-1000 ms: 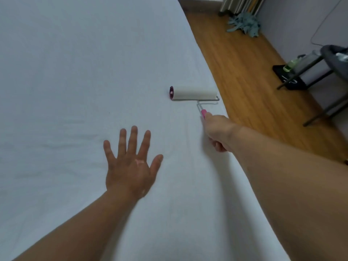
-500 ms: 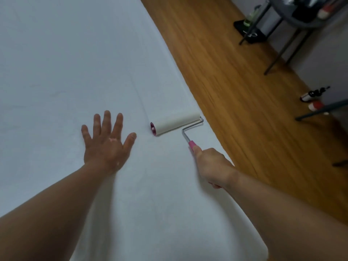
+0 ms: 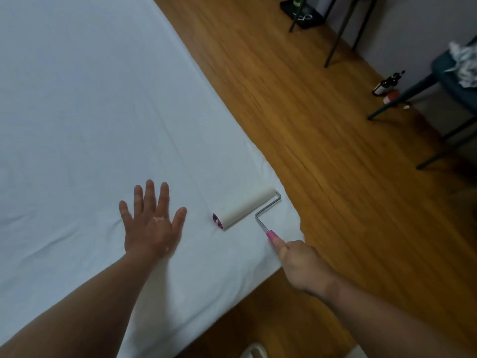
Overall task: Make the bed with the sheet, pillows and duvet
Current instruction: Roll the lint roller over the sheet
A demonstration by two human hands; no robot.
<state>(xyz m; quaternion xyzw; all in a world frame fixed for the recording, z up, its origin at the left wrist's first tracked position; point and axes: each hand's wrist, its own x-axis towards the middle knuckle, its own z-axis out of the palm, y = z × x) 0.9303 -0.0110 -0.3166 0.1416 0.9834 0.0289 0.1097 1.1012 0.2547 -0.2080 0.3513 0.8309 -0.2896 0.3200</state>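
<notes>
Since half a second ago the lint roller (image 3: 245, 209) has rolled back to the near corner of the bed, and the left hand (image 3: 152, 226) now lies farther from it.

Nearest, below the right wrist, the tip of a pale slipper (image 3: 254, 351) shows on the wooden floor (image 3: 322, 140). The right hand (image 3: 304, 267) has its fingers curled tight round the roller's pink handle, with a little pink showing ahead of the knuckles. The bent wire leads from there to the white drum, which lies on the sheet (image 3: 90, 112) just beside the bed's edge.

The left hand rests flat on the sheet, fingers straight and spread, holding nothing. The drum's pink end is near the thumb, apart from it. Ahead of the fingertips the white sheet stretches smooth, with soft creases to the left of the little finger.

Farther off, well right of the roller, a dark bottle (image 3: 387, 82) lies on the floor beside a chair (image 3: 444, 71) whose seat holds something pale and crumpled (image 3: 464, 63). At the far top a flat black tray (image 3: 302, 14) sits on the floor with a green bottle (image 3: 298, 0) at its back edge; whether the bottle stands in it I cannot tell.
</notes>
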